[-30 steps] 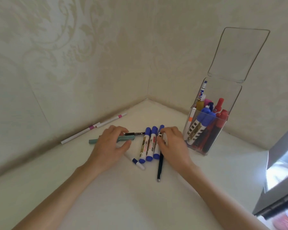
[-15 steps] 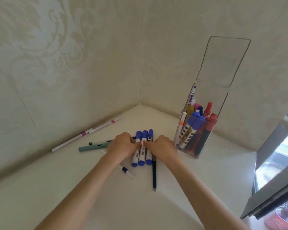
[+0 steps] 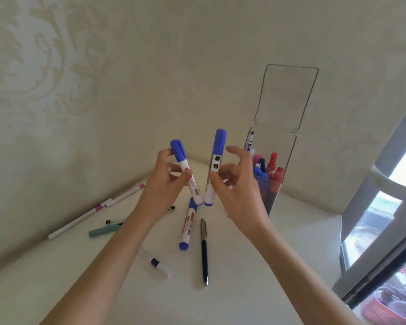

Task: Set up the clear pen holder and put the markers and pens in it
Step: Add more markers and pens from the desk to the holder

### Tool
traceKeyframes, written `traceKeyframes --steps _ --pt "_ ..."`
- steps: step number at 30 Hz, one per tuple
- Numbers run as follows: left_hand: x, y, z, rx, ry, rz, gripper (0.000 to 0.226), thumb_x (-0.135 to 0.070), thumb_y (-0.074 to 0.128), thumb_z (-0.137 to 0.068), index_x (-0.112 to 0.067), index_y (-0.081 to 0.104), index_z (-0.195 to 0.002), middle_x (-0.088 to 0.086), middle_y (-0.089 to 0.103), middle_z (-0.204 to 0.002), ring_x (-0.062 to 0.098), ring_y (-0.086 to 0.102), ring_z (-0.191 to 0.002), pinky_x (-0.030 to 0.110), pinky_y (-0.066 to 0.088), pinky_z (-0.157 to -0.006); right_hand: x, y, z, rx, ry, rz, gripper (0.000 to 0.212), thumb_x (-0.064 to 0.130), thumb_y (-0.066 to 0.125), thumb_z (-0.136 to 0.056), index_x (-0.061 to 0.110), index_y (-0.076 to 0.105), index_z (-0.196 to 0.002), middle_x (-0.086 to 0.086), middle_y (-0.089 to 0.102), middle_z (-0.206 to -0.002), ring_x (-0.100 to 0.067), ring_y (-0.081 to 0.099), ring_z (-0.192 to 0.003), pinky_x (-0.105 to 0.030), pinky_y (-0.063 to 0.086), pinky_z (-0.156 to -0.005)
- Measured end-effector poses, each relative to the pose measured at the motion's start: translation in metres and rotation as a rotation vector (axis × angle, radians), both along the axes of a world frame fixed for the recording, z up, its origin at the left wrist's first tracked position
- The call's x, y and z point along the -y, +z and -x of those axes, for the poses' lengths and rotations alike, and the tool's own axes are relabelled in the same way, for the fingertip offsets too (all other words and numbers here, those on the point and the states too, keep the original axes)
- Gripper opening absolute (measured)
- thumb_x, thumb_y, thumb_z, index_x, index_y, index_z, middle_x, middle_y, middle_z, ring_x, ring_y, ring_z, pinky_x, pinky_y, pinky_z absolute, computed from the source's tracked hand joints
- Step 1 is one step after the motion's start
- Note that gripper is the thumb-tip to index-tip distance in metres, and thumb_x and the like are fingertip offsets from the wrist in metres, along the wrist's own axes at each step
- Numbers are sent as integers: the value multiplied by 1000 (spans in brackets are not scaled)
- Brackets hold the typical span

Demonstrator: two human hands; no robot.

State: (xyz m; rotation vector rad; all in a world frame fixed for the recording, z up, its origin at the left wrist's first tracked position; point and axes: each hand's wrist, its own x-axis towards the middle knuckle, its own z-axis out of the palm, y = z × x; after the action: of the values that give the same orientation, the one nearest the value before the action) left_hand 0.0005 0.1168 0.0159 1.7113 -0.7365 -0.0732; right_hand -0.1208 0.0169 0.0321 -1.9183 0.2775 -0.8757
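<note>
My left hand (image 3: 162, 186) holds a blue-capped white marker (image 3: 185, 170) upright above the table. My right hand (image 3: 239, 184) pinches a second blue-capped marker (image 3: 215, 165) beside it, cap up. The clear pen holder (image 3: 277, 174) stands at the right with its lid raised and holds several blue and red markers. A third blue marker (image 3: 187, 227) lies on the white table (image 3: 267, 266) under my hands, next to a dark pen (image 3: 204, 252).
A teal pen (image 3: 103, 229), two long white pens with pink bands (image 3: 96, 208) and a small white-and-blue pen (image 3: 154, 263) lie at the left. Patterned walls meet in a corner behind. A window frame (image 3: 380, 219) runs along the right.
Both hands have risen off the table, each lifting one blue marker from the group of three. One blue marker stayed lying on the table.
</note>
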Motion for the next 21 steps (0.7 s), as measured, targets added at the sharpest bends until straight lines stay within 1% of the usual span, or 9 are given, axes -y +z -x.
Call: traceKeyframes --steps 1,3,6,8,10,13,16,19,21 --pt "5 9 2 24 -28 32 44 -25 60 -85 -35 34 -119 0 66 -90 3 65 -68 24 45 -62 6 13 8 52 -22 67 56 14 59 -87 34 28 -130 6 64 -86 -4 62 -75 -14 50 -67" --pt "18 27 6 69 -83 87 61 -23 61 -85 -37 25 -131 1 66 -88 10 66 -71 26 48 -64 22 36 21 133 -61 166 71 9 58 -87 35 17 -138 5 59 -87 -8 62 -70 -16 51 -64" --pt "42 47 15 127 -179 146 76 -16 60 -85 -40 11 -138 4 65 -88 18 67 -71 35 52 -69 51 60 32 191 -160 219 79 2 55 -85 34 11 -143 8 54 -83 -16 60 -65 -25 53 -62" --pt "57 54 20 168 -221 154 75 -15 59 -85 -40 12 -138 5 64 -87 18 66 -71 37 52 -69 68 65 36 216 -214 234 79 -1 55 -84 32 13 -142 9 52 -79 -21 60 -65 -27 52 -61" --pt "70 58 25 189 -220 173 73 -15 60 -85 -38 15 -138 4 63 -86 16 66 -73 30 51 -67 79 63 35 202 -234 231 77 -2 55 -83 31 16 -140 9 53 -81 -21 63 -67 -28 52 -61" --pt "81 59 30 240 -154 227 71 -15 59 -85 -38 17 -138 4 62 -90 9 65 -75 19 54 -69 86 49 30 123 -220 198 72 -1 57 -83 32 20 -135 8 55 -88 -15 65 -67 -25 54 -59" --pt "84 58 32 293 -94 215 71 -16 58 -86 -39 16 -139 5 60 -95 8 63 -78 8 49 -64 89 39 26 96 -215 180 64 -2 58 -83 29 25 -128 -2 62 -88 -10 65 -66 -20 52 -58" --pt "83 58 29 319 -94 181 73 -16 59 -85 -38 15 -139 8 60 -96 10 63 -82 6 48 -63 91 42 27 60 -224 241 59 0 60 -83 28 29 -125 0 63 -85 -5 64 -70 -10 49 -59" --pt "80 59 27 300 -115 182 71 -16 59 -85 -39 17 -138 8 60 -94 10 63 -80 7 48 -64 90 44 26 -15 -209 309 55 5 60 -85 30 32 -125 4 64 -83 -6 63 -73 -13 49 -64"
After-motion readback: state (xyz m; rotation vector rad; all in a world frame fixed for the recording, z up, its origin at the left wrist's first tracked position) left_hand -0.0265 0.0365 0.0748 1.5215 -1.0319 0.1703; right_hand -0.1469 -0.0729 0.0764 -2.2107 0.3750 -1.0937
